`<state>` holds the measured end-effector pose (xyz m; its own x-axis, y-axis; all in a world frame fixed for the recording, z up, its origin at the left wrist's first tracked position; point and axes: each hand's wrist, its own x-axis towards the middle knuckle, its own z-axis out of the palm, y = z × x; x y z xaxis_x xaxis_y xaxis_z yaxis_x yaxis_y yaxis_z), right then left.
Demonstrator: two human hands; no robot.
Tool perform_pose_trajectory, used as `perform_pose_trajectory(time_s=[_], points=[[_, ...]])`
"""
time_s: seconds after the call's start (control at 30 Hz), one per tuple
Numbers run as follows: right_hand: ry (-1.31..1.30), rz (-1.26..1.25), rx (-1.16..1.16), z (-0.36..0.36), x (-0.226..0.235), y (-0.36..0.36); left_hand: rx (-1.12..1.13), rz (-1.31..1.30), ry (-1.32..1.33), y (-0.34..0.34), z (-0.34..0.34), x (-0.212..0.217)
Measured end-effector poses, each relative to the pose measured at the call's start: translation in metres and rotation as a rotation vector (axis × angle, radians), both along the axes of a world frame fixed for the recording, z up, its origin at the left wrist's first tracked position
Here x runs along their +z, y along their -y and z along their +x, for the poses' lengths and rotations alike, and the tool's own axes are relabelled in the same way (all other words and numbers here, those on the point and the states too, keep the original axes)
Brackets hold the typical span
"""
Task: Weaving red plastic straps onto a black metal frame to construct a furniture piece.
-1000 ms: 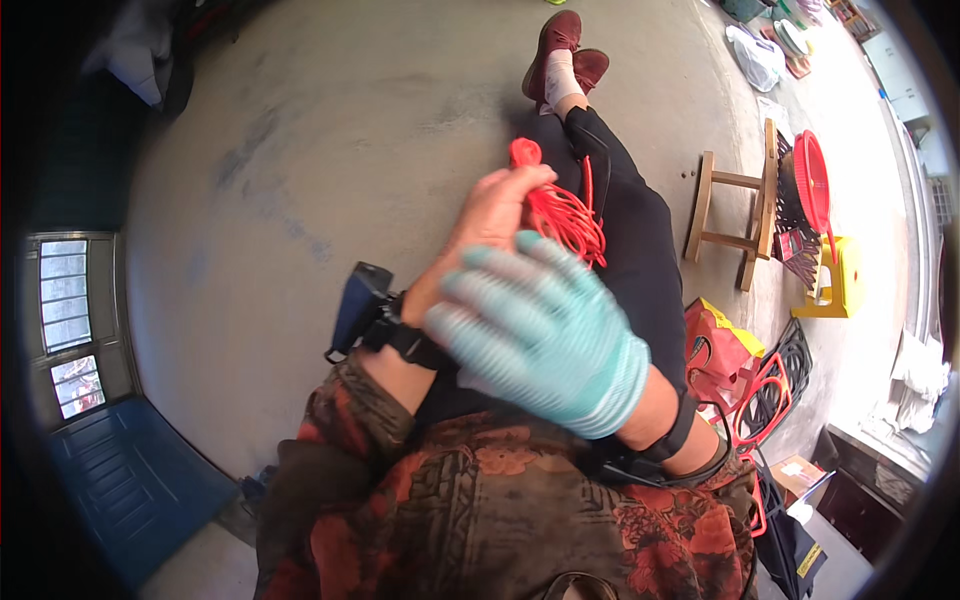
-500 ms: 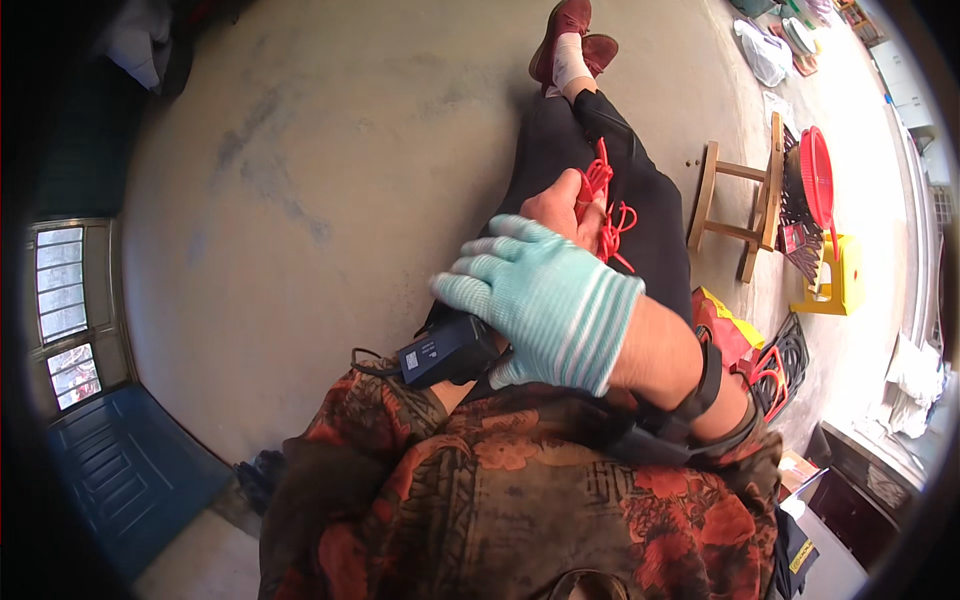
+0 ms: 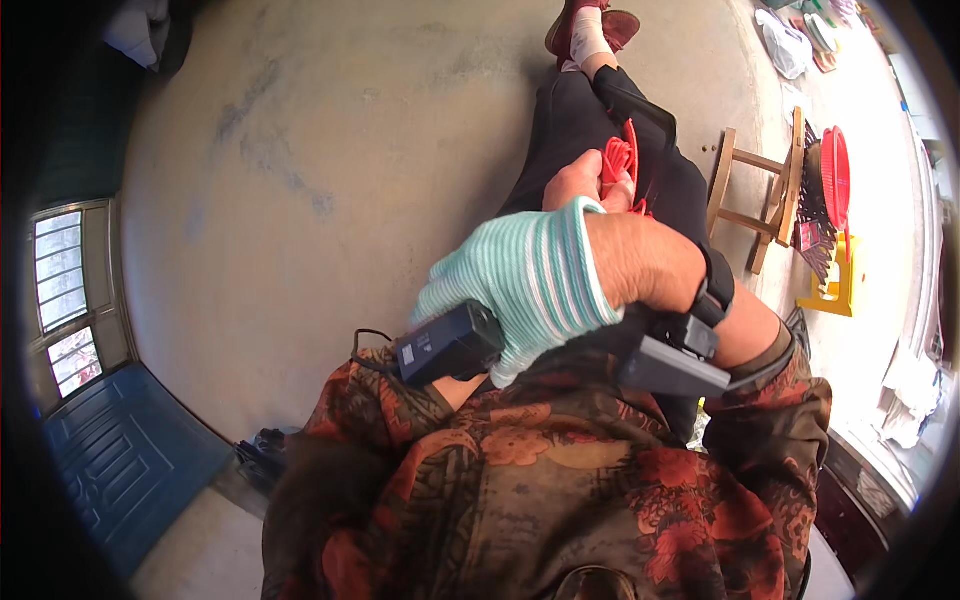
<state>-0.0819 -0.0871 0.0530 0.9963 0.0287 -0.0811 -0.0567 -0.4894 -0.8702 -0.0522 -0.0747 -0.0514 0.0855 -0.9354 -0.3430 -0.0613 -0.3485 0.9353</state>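
Note:
My bare left hand point(image 3: 575, 184) is closed round a bundle of red cord point(image 3: 618, 160) above my dark trousers point(image 3: 560, 130). A red strand runs along the far side of the bundle, and a little more red shows below the hand. My right hand point(image 3: 505, 280) wears a teal-and-white striped knit glove and lies across my left forearm. Between its thumb side and its fingers sits a black box point(image 3: 450, 342) with a cable, on my left forearm. The gloved fingers bend down beside this box, their tips hidden. A black strapped device point(image 3: 690, 345) is on my right forearm.
On the right stand a wooden folding frame point(image 3: 760, 190), a red plastic basket point(image 3: 835, 180) and a yellow stool point(image 3: 835, 280). A white plastic bag point(image 3: 785, 45) lies farther off. Concrete floor point(image 3: 300, 150) stretches out ahead, and a blue panelled door point(image 3: 130, 460) is at lower left.
My gloved right hand has swung down toward the black box, its spread fingers now bent and mostly hidden. The left hand still holds the cord; fewer loose loops show. The view has shifted slightly.

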Motion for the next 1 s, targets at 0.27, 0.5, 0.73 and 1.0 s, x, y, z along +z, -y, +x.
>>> perform_pose_trajectory(time_s=[0.27, 0.5, 0.73, 1.0], points=[[-0.037, -0.001, 0.005, -0.006, 0.003, 0.021, -0.028, 0.378, -1.391, 0.000, 0.043, -0.041], [-0.037, -0.082, -0.027, -0.008, 0.007, 0.027, -0.062, 0.164, -1.134, -0.028, 0.057, -0.013], [0.275, -0.468, -0.675, -0.024, 0.014, 0.002, -0.093, -0.084, -0.902, -0.036, 0.066, 0.002], [0.101, -0.498, -0.857, -0.012, 0.004, -0.067, 0.367, 0.305, -0.914, 0.021, 0.046, 0.014]])
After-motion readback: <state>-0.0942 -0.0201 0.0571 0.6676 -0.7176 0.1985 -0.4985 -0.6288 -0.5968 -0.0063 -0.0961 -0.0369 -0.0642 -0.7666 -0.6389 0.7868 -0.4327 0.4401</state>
